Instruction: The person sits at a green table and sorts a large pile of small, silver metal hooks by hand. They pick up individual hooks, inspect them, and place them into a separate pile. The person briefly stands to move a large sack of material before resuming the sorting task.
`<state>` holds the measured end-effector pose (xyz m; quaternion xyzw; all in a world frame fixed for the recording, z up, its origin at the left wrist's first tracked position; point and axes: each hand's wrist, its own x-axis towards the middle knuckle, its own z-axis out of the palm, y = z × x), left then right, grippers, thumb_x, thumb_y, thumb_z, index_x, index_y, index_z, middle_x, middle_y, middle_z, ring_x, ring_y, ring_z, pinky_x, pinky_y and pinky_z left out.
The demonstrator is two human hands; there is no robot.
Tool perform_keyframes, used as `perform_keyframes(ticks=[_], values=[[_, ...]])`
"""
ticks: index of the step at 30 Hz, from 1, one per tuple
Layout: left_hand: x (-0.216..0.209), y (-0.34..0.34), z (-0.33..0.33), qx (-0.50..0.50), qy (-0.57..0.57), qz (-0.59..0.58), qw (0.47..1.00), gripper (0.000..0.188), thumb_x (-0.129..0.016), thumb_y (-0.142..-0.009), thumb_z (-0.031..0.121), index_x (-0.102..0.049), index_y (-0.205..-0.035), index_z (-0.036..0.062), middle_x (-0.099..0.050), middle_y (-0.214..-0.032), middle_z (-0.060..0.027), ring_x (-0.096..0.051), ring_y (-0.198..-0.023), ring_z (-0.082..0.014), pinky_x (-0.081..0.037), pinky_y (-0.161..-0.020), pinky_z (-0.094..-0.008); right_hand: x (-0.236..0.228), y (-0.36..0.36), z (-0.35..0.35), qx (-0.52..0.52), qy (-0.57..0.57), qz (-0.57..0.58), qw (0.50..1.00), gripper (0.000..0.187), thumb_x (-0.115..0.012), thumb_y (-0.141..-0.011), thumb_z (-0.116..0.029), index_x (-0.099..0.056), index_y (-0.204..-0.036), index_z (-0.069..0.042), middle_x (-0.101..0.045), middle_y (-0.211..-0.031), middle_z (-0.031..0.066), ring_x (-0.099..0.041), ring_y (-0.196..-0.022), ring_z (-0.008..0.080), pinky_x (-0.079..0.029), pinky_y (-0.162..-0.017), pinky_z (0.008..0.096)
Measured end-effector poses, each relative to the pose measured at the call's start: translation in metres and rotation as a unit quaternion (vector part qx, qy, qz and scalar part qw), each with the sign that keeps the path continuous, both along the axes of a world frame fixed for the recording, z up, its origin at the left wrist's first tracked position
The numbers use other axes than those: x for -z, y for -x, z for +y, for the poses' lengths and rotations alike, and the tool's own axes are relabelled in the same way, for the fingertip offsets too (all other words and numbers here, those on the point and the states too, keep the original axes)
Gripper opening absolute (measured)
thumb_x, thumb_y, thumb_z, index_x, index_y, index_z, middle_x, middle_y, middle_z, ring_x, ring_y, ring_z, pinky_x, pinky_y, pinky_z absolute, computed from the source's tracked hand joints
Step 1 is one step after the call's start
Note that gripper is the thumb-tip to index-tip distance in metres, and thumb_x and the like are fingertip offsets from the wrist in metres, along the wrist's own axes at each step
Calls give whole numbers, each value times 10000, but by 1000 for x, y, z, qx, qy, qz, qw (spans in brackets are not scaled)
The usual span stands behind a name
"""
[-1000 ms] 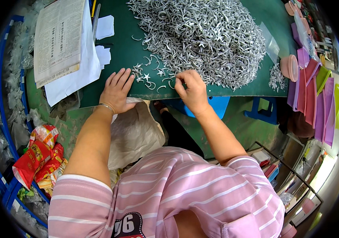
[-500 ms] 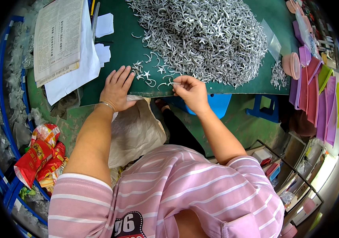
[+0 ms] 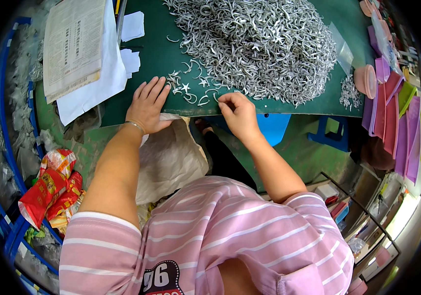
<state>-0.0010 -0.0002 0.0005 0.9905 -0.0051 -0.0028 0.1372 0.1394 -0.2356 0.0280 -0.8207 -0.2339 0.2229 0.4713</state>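
Head view pictures showed a small change at the near edge of the green table [image 3: 289, 105]. A second before, the right hand [image 3: 240, 114] was set a little deeper on the table, close under the big pile of silver metal pieces [image 3: 254, 44]. Now it was pulled back to the table's near edge, and its fingertips were pinched together. Something small seemed to be nipped there, but the piece itself could not be made out, so what was held cannot be told for sure. It looked as if one piece was being picked out of the loose ones.

The left hand [image 3: 147, 105] was kept in the same place. It was laid flat and wide open at the table's near edge, on the mouth of a pale bag [image 3: 171, 157] hung below the table. Nothing was held in it.

Between the two hands, a few loose pieces [image 3: 190, 91] were spread on the table. Farther back, the big pile was heaped in the middle of the table. At the table's left side, a printed paper [image 3: 72, 46] was laid on white sheets.
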Motion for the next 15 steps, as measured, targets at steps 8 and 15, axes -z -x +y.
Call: perform_keyframes(ticks=[8,15], values=[[-2,0,1,-1,-15,12,1000,950,-759,-610,464,-382,-1391,78,-288,-1501,-114,-247,-1393,-284,-209,-1135,-453,11,13,18,-121,23,-219,968,164,-686,-746,-4,-635,-898,-40,-545,-853,96,-549,-841,306,-466,-700,395],[-1,0,0,-1,-16,17,1000,962,-767,-600,457,-375,-1395,85,-285,-1503,-117,-247,-1393,-285,-211,-1132,-455,5,5,16,-123,-56,-206,969,121,-652,-759,38,-578,-840,-12,-558,-860,121,-559,-822,317,-474,-704,388]])
